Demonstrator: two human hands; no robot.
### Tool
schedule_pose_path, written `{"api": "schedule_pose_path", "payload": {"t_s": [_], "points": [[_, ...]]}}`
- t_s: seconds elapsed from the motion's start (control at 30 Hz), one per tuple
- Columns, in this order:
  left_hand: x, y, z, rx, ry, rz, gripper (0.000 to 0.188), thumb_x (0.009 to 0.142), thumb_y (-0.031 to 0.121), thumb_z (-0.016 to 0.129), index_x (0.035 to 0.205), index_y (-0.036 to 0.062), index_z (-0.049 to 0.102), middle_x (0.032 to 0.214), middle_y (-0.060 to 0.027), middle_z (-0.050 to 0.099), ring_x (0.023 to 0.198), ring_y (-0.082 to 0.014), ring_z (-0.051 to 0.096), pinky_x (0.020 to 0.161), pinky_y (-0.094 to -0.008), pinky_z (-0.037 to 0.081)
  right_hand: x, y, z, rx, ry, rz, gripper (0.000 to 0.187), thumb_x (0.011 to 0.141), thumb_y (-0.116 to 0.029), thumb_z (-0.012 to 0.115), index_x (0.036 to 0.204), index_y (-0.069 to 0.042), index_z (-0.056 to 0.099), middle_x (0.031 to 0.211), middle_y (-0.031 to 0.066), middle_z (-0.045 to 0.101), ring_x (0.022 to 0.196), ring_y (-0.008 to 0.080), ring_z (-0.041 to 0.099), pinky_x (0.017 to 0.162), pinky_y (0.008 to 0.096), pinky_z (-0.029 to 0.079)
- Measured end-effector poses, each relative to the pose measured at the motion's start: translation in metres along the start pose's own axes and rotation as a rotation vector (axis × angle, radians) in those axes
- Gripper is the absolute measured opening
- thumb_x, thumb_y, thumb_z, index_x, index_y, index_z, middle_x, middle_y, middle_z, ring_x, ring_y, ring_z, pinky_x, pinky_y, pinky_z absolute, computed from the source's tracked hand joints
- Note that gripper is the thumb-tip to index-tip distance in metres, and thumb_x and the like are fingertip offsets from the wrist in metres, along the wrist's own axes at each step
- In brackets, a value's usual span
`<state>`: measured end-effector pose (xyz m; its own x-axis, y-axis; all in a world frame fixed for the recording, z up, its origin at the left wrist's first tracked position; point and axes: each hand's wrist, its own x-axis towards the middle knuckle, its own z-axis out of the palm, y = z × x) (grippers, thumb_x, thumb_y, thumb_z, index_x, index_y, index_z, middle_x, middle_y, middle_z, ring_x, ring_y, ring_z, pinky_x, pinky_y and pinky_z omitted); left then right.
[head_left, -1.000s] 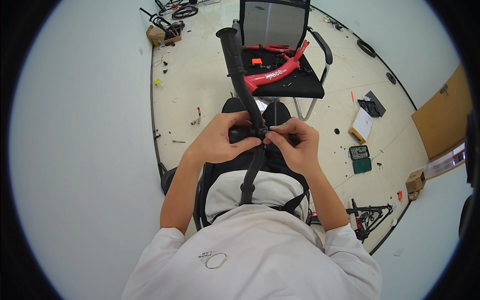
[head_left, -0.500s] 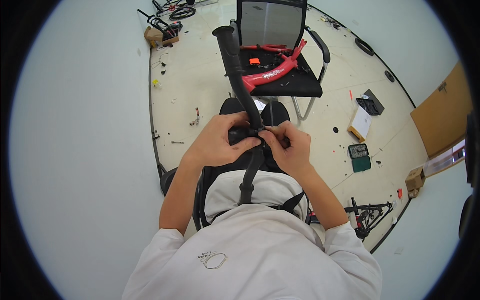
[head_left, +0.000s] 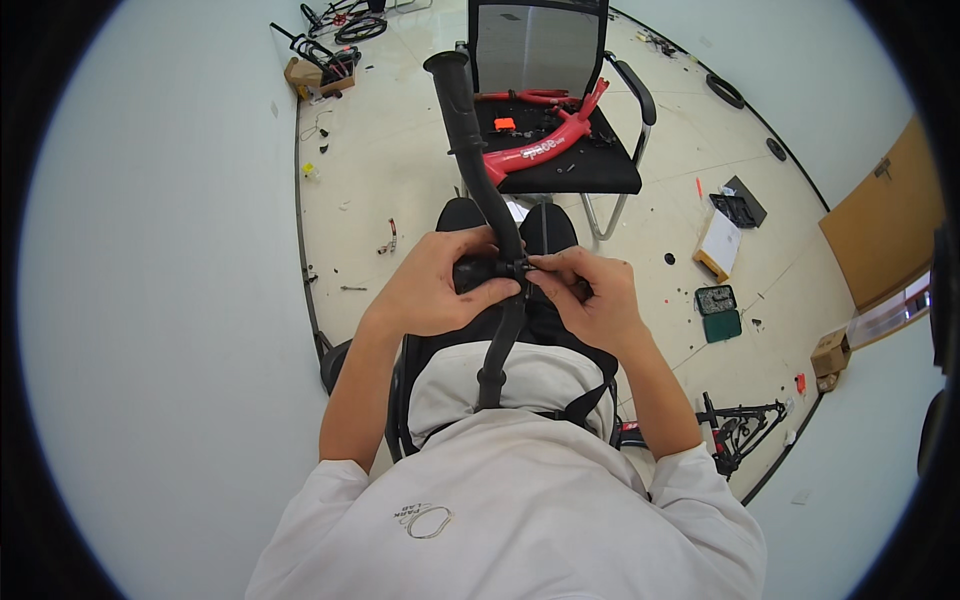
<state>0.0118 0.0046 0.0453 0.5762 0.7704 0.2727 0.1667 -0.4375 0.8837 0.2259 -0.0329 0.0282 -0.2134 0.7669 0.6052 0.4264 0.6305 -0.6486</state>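
Observation:
A black bicycle handlebar point(head_left: 490, 205) with a flanged grip at each end lies lengthwise over my lap, its far end reaching toward the chair. At its middle a dark rounded part, apparently the handlebar stem point(head_left: 472, 272), joins it from the left. My left hand point(head_left: 432, 285) is wrapped round that stem, thumb pressed near the joint. On the other side of the joint, my right hand point(head_left: 592, 290) has thumb and forefinger pinched close against the clamp. Whatever sits between those fingertips is too small to name.
Ahead stands a black chair point(head_left: 575, 180) bearing a red bicycle frame point(head_left: 530, 155) and a small orange object point(head_left: 504, 125). Rightward on the floor lie a green case point(head_left: 722, 326), a white box point(head_left: 718, 245) and a dark bicycle frame point(head_left: 745, 430). A wall point(head_left: 160, 300) rises at left.
My right hand has drawn slightly right, away from the joint, with its fingertips still pinched, so more of the clamp shows. My left hand keeps its hold, and the handlebar stays in place.

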Motion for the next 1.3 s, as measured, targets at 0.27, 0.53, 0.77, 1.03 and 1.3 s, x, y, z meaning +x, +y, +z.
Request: {"api": "schedule_pose_path", "payload": {"t_s": [0.27, 0.53, 0.77, 1.03, 1.3], "points": [[-0.001, 0.016, 0.002, 0.052, -0.008, -0.050, 0.030, 0.080, 0.011, 0.075, 0.104, -0.0030, 0.066, 0.094, -0.0153, 0.070, 0.085, -0.0257, 0.069, 0.083, -0.0334, 0.053, -0.001, 0.000, 0.002, -0.085, 0.014, -0.148, 0.013, 0.086, -0.005, 0.072, 0.085, -0.001, 0.060, 0.066, 0.0079, 0.063, 0.052, 0.0223, 0.059, 0.048, 0.0304, 0.044], [-0.003, 0.013, 0.006, 0.089, 0.014, 0.003, 0.032, 0.082, 0.004, 0.073, 0.113, -0.0008, 0.066, 0.084, -0.0050, 0.068, 0.071, -0.0084, 0.056, 0.066, -0.0238, 0.047, 0.003, -0.001, 0.005, -0.174, 0.024, -0.223, 0.015, 0.088, -0.011, 0.071, 0.085, -0.002, 0.059, 0.067, 0.0090, 0.061, 0.055, 0.0254, 0.060, 0.048, 0.0337, 0.043], [-0.003, 0.024, 0.008, 0.105, 0.009, -0.093, 0.028, 0.080, 0.013, 0.073, 0.103, -0.0021, 0.067, 0.086, -0.0143, 0.070, 0.074, -0.0234, 0.068, 0.069, -0.0307, 0.052, 0.005, -0.008, 0.000, -0.163, -0.063, -0.079, 0.014, 0.092, -0.013, 0.066, 0.086, -0.002, 0.059, 0.062, 0.0109, 0.057, 0.054, 0.0286, 0.059, 0.049, 0.0368, 0.042], [-0.004, 0.013, 0.007, 0.068, 0.009, 0.014, 0.035, 0.080, 0.003, 0.062, 0.113, -0.0037, 0.064, 0.085, -0.0063, 0.067, 0.070, -0.0092, 0.055, 0.065, -0.0231, 0.045, 0.000, -0.014, -0.011, -0.093, -0.181, -0.013, 0.005, 0.093, -0.007, 0.059, 0.092, -0.002, 0.058, 0.058, 0.0121, 0.053, 0.049, 0.0314, 0.053, 0.049, 0.0368, 0.039], [-0.003, 0.020, 0.006, 0.098, 0.000, -0.115, 0.031, 0.086, 0.022, 0.068, 0.105, -0.0025, 0.066, 0.087, -0.0151, 0.070, 0.075, -0.0233, 0.067, 0.072, -0.0297, 0.051, 0.006, -0.015, -0.012, -0.062, -0.238, 0.128, 0.016, 0.096, -0.012, 0.056, 0.086, 0.000, 0.057, 0.061, 0.0146, 0.054, 0.053, 0.0324, 0.054, 0.052, 0.0373, 0.041]]}}
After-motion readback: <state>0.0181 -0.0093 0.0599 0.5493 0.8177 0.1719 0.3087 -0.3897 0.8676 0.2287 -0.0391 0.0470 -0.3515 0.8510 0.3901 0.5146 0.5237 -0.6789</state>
